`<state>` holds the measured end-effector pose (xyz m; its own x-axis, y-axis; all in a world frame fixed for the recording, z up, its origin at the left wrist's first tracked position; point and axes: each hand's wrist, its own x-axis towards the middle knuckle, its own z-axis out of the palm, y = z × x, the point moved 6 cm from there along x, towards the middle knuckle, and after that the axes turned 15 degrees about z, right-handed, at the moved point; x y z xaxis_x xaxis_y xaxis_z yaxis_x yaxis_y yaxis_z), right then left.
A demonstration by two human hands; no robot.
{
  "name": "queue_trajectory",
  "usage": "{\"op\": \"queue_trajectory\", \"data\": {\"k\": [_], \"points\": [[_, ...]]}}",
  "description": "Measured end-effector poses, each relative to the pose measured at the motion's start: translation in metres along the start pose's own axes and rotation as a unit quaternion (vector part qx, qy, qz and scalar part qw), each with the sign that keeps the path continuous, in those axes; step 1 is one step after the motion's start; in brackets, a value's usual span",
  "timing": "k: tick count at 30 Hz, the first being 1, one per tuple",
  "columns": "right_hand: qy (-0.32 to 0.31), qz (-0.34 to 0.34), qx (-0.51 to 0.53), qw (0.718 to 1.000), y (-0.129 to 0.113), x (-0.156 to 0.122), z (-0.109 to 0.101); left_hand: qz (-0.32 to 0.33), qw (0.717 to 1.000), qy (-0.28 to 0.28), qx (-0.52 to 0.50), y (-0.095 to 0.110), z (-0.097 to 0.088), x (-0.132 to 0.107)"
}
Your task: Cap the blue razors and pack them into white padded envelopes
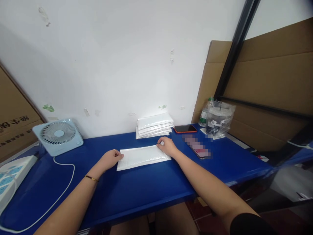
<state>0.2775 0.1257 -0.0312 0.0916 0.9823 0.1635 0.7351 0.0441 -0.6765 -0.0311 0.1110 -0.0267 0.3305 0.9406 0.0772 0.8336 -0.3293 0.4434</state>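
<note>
A white padded envelope (144,156) lies flat on the blue table in front of me. My left hand (111,160) pinches its left edge between thumb and fingers. At the upper right corner, the curled fingers of my right hand (167,147) are closed on the envelope. A small pale, shiny bit shows at those fingers; what it is I cannot make out. Behind the envelope, against the wall, sits a stack of similar white padded envelopes (154,124).
On the blue table (137,189), a light-blue fan (58,135) with a white cable and a power strip (17,179) are at left. Right are a red-edged phone (185,129), another phone (197,147), a bottle (203,116) and a clear plastic bag (220,119). Cardboard (274,68) leans behind a black frame.
</note>
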Motion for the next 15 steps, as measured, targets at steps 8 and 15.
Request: {"op": "queue_trajectory", "data": {"k": [8, 15], "points": [[-0.021, 0.012, 0.008, 1.0, 0.001, 0.003, -0.002, 0.022, 0.968, 0.17, -0.184, 0.06, -0.073, -0.002], [-0.054, 0.009, 0.028, 0.998, 0.007, 0.006, -0.014, 0.046, 0.968, 0.165, -0.183, 0.112, -0.111, -0.001]]}}
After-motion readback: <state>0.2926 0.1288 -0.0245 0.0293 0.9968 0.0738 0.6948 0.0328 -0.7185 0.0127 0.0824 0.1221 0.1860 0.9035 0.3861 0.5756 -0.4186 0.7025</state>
